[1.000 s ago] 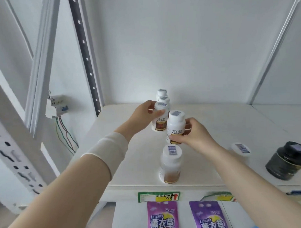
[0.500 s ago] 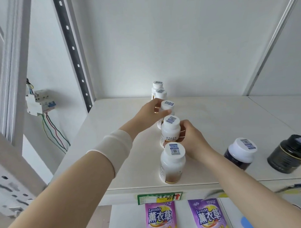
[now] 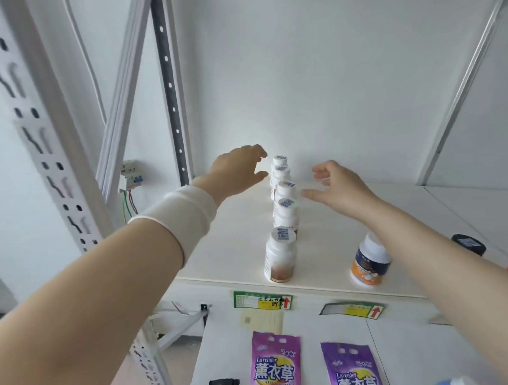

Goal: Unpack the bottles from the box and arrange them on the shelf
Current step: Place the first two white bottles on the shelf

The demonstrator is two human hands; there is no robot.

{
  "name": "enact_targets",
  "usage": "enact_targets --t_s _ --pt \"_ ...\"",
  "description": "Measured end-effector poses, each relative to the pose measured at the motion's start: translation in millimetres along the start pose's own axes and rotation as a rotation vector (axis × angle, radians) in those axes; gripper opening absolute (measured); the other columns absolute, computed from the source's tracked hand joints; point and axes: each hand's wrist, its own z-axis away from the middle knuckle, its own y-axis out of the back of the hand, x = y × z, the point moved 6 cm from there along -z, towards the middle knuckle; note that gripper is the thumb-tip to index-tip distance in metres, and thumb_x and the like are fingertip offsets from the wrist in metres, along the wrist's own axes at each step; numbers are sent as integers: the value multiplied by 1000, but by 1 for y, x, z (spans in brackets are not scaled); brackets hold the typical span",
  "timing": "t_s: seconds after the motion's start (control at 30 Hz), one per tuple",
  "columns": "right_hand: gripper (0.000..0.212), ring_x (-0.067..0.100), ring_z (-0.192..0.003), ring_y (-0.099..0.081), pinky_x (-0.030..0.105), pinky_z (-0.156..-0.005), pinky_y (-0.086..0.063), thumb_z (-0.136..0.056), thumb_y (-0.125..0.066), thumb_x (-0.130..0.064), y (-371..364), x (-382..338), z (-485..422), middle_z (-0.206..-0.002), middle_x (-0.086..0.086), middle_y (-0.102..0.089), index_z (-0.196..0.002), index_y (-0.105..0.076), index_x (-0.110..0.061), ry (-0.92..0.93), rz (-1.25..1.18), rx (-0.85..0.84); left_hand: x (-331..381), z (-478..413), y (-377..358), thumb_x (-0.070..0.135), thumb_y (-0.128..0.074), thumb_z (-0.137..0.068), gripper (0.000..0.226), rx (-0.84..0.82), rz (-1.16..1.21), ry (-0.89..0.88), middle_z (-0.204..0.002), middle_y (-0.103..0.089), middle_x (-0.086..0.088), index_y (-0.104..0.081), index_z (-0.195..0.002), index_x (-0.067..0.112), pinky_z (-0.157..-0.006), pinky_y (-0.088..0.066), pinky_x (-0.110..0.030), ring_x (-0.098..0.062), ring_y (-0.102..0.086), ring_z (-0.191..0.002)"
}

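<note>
Shelf: a white shelf [image 3: 234, 245] is viewed from the front and slightly above, backed by a white wall.
Bottles: five white bottles [image 3: 286, 191] are stood upright on the shelf in single file. The file runs toward 12 o'clock from the front bottle [image 3: 279, 256] near the shelf's front edge to the rearmost bottle [image 3: 280, 162] near the wall.
Left hand: the left hand [image 3: 240, 169] is held at 9 o'clock of the rearmost bottle, just beside it. Its fingers are spread wide and nothing is gripped. Contact with the cap cannot be told.
Right hand: the right hand [image 3: 339, 189] is held at 3 o'clock of the file's middle bottle, near it. Its fingers are loosely extended and nothing is held.
Wrist band: a white band [image 3: 184, 212] is worn on the left forearm.
Other containers: an orange-labelled bottle [image 3: 369, 263] is placed at 3 o'clock of the front bottle, partly hidden by the right forearm. A black-capped jar [image 3: 467, 242] is seen farther toward 3 o'clock.
Shelf edge: green-and-yellow price tags [image 3: 262, 300] are fixed under the front edge.
Lower level: purple lavender pouches [image 3: 276, 364] are laid at 6 o'clock of the front bottle.
</note>
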Motion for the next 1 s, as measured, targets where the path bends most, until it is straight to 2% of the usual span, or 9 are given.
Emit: enact_targets --t_s 0.13,0.37,0.5,0.7,0.87,1.0 --pt "54 24 -130 -40 31 -101 -34 -88 -59 -30 -4 -40 26 -141 8 -43 -135 -40 -11 178 204 7 4 56 33 34 -48 -95 46 12 -313 66 -133 -50 -4 -38 -138 18 -98 -37 -36 -25 -47 -123" --pt "52 28 -130 -37 35 -103 -32 -94 -49 -32 -74 -112 114 -141 11 -39 -140 -34 -12 507 372 -93 -29 199 61 34 -50 -94 47 15 -449 320 -133 -52 -8 -40 -136 15 -99 -38 -38 -28 -49 -123" --pt "50 29 -127 -39 35 -102 -32 -95 -47 -31 -138 -157 159 -138 12 -41 -139 -35 -10 685 388 -197 -74 290 65 31 -48 -95 45 -23 -467 512 -132 -52 -8 -41 -136 14 -97 -37 -35 -27 -50 -121" --pt "50 30 -128 -38 37 -104 -31 -95 -47 -28 -266 -219 222 -139 13 -41 -139 -35 -7 923 445 -386 -159 423 34 28 -51 -93 40 -171 -457 810 -128 -53 -9 -45 -129 10 -96 -39 -36 -28 -50 -119" --pt "43 28 -125 -41 36 -104 -34 -95 -44 -22 -402 -250 272 -136 13 -43 -134 -38 -6 1081 520 -572 -239 532 -25 23 -48 -94 37 -242 -317 1034 -128 -54 -11 -45 -129 10 -95 -40 -37 -30 -50 -118" --pt "44 27 -126 -41 36 -106 -33 -94 -46 -26 -508 -241 312 -134 12 -45 -133 -39 -8 1172 626 -735 -279 610 -92 19 -46 -95 32 -292 -194 1178 -125 -56 -11 -47 -126 9 -92 -43 -36 -29 -54 -114"
